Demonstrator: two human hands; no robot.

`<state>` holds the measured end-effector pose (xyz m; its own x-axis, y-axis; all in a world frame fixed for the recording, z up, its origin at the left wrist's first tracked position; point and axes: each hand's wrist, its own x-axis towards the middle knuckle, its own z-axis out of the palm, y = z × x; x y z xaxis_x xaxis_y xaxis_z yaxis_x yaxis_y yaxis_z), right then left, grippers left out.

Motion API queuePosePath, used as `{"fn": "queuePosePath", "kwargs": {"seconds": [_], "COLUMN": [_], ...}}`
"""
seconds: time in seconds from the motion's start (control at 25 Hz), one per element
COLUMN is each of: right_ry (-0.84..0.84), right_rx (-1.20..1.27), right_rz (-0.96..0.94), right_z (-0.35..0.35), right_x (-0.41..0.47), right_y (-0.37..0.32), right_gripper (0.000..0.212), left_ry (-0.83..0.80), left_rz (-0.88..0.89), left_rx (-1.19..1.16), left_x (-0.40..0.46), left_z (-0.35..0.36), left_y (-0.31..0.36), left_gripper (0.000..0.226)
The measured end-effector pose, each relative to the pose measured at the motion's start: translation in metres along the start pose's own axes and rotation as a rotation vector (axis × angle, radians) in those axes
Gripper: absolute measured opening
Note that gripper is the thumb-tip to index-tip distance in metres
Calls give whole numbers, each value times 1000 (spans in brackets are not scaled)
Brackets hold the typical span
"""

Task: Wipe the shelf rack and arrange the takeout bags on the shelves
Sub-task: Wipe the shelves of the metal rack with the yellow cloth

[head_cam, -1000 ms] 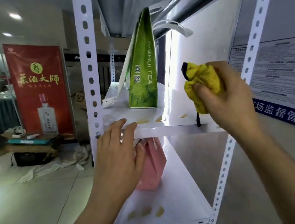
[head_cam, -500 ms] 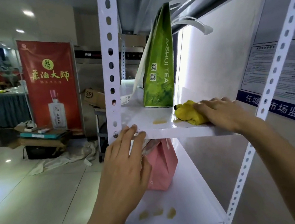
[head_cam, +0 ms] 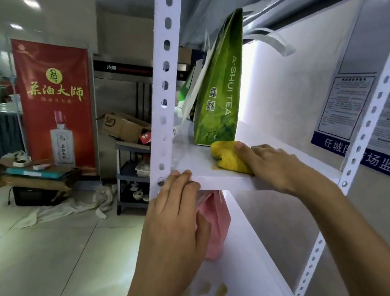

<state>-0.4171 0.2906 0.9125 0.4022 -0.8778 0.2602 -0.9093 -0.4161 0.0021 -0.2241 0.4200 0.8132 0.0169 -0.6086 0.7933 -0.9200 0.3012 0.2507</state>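
A white metal shelf rack (head_cam: 167,81) with perforated posts stands in front of me. My right hand (head_cam: 274,164) presses a yellow cloth (head_cam: 228,158) flat on the middle shelf (head_cam: 218,179), just in front of a tall green tea bag (head_cam: 220,89) that stands upright there. My left hand (head_cam: 172,228) rests with its fingertips on the front edge of that shelf beside the left post. A pink bag (head_cam: 216,225) stands on the shelf below, partly hidden by my left hand. Yellowish stains (head_cam: 214,289) mark the lower shelf near its front.
To the left stand a red banner (head_cam: 56,104), cardboard boxes (head_cam: 123,126), a small grey cart (head_cam: 131,174) and white cloths lying on the tiled floor (head_cam: 61,254). A wall with posted notices (head_cam: 348,103) is behind the rack on the right.
My right hand came down from the air and put the yellow cloth on the middle shelf, then slid it left over the stains toward the green bag. My left hand stayed on the shelf edge.
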Motion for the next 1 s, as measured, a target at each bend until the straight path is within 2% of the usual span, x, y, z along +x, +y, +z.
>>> {"fn": "queuePosePath", "kwargs": {"seconds": [0.08,0.16,0.24,0.36,0.48,0.6,0.68,0.76,0.88,1.0], "right_ry": [81,158,113,69,153,121,97,169,265,100], "right_rx": [-19,9,83,156,175,182,118,69,77,22], "right_rz": [39,-10,-104,-148,-168,-77,-16,-50,-43,237], "right_z": [-1,-1,-4,-5,2,-4,-7,0,8,-6], "right_x": [-11,-1,15,17,-12,-4,9,4,-18,-18], "right_y": [-11,-32,-52,-57,-52,-58,-65,-73,-54,15], "right_gripper": [82,64,49,46,50,56,50,48,56,56], "left_ry": [-4,-10,-20,-31,-34,-54,-62,-65,-64,-39], "left_rz": [0,11,11,15,17,-5,-2,10,29,20], "left_rx": [-17,-22,-2,-18,-43,-60,-58,-63,-63,-60], "left_x": [0,3,4,2,3,4,4,2,2,5], "left_z": [-3,-7,-10,-12,-12,-11,-12,-12,-11,-5], "left_y": [0,-1,-2,-1,-4,-5,-4,-6,-8,-9], "left_gripper": [39,37,39,39,40,41,41,41,34,22]}}
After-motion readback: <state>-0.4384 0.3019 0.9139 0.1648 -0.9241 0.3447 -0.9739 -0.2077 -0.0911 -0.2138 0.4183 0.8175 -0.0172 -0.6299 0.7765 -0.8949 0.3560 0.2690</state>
